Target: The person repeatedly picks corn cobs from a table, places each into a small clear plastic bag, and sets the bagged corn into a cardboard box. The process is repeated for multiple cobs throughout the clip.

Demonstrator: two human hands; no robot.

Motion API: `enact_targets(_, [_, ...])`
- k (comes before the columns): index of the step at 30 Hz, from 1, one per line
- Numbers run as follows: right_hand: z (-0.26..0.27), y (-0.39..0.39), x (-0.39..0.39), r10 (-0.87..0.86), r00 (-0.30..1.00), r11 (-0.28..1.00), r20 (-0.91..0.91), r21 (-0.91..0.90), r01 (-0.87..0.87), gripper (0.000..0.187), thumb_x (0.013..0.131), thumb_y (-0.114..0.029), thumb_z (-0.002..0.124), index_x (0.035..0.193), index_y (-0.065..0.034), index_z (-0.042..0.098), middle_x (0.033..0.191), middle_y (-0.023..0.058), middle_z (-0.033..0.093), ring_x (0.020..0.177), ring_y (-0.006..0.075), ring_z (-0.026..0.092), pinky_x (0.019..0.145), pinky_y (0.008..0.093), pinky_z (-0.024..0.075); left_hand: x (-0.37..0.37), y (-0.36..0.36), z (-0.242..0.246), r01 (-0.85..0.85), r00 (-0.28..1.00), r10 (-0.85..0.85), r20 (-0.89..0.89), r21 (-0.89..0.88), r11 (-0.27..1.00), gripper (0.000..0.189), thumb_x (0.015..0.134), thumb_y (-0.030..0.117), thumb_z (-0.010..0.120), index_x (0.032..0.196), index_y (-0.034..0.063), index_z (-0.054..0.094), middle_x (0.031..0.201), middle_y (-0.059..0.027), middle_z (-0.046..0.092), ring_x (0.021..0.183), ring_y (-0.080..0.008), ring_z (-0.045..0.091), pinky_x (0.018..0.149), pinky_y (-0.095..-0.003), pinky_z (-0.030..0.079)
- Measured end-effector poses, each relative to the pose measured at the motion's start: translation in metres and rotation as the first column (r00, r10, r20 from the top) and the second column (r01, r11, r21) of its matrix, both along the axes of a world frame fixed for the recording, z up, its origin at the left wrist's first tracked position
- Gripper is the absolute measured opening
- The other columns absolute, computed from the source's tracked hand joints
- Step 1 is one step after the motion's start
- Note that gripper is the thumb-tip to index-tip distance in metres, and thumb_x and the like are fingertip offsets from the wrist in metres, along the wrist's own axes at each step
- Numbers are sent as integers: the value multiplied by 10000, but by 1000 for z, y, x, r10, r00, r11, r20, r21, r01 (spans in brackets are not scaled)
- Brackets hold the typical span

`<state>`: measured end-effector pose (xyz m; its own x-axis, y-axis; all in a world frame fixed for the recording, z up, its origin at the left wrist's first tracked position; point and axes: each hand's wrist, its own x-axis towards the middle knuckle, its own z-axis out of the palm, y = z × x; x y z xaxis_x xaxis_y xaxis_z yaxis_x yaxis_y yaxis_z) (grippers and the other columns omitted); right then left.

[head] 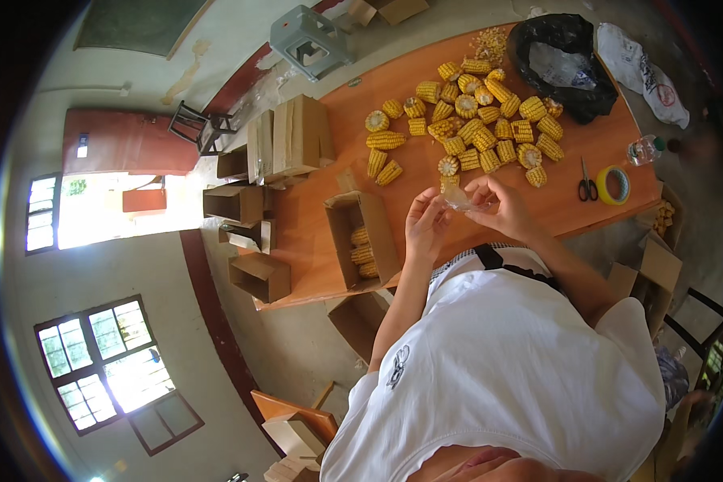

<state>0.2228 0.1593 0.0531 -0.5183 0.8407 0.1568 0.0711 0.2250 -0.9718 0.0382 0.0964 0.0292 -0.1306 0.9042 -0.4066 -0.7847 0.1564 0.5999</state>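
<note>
Between my two hands a small clear plastic bag (456, 197) is stretched out at the table's near side. My left hand (425, 223) pinches its left part, and my right hand (499, 203) grips the right part. No corn can be made out inside the bag. Just beyond the fingers stands a short corn piece (449, 181), partly hidden by the bag. Many more cut pieces of yellow corn (470, 131) lie spread over the orange table (313, 223), some with their pale cut ends showing.
Left of my hands, an open cardboard box (391, 241) holds several corn pieces. Scissors (587, 188), a yellow tape roll (613, 185) and a plastic bottle (643, 150) are at the right. A black plastic bag (602, 90) sits at the far corner near loose kernels (489, 45). Cardboard boxes (298, 135) line the left end.
</note>
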Motion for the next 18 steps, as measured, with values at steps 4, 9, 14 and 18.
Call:
enact_targets(4, [12, 0, 0, 8, 1000, 978, 11, -208, -6, 381, 778, -131, 750, 1090, -62, 542, 848, 24, 622, 740, 96, 597, 644, 232, 486, 1, -2, 1, 36, 997, -35, -75, 6, 999, 165, 926, 40, 567, 1087, 64, 542, 943, -18, 612, 858, -110, 601, 761, -255, 514])
enact_targets(9, [-13, 3, -7, 19, 1000, 962, -18, -274, -23, 337, 808, -110, 718, 1085, -45, 538, 813, 19, 622, 726, 89, 595, 644, 234, 486, 8, -7, 3, 35, 990, -36, -136, -10, 999, 157, 919, 40, 570, 1071, 63, 537, 902, -4, 588, 874, -114, 598, 818, -282, 511])
enact_targets(14, [-26, 3, -1, -75, 994, 964, -82, -261, 52, 292, 810, -64, 697, 1062, -50, 551, 783, 13, 622, 709, 79, 593, 636, 226, 487, -1, -15, -2, -6, 998, 7, -70, 5, 1000, 178, 895, 34, 577, 1067, 62, 542, 932, -22, 601, 848, -129, 612, 781, -296, 515])
enact_targets(18, [-11, 0, -4, -33, 999, 977, -5, -212, 32, 284, 804, -38, 689, 1053, -57, 554, 771, 20, 623, 693, 81, 589, 641, 216, 484, 10, -13, 1, 101, 853, -87, -514, -2, 995, 164, 867, 8, 588, 1024, 32, 545, 859, -22, 592, 770, -110, 602, 700, -241, 500])
